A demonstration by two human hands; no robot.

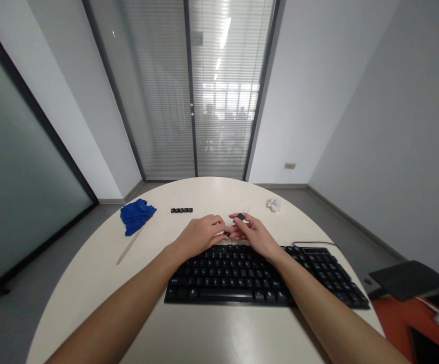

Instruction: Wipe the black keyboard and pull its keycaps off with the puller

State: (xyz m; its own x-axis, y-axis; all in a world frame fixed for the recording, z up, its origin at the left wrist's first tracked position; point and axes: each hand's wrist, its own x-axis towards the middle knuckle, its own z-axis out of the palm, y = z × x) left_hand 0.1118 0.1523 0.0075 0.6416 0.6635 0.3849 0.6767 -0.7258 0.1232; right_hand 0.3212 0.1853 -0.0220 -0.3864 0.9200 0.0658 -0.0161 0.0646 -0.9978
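Observation:
A black keyboard (227, 294) lies on the pale round table (204, 333), its upper middle partly covered by my hands. My left hand (205, 232) is just above its top edge, fingers pinched on a small black key (227, 234). Close beside it on the right, my right hand (251, 232) holds a small dark piece (241, 216) between thumb and forefinger, its other fingers curled near the left fingertips. Behind the right fingers a thin pale stick (246, 209) shows in part. A short row of loose black keycaps (182, 210) lies to the left, beyond my left hand.
A crumpled blue cloth (136, 215) lies at the table's left, partly over a long thin stick (130, 246). White crumpled tissue (274, 205) is at the back right. The keyboard's cable (315, 242) curves behind its right end. An orange chair (404, 323) stands beyond the right edge.

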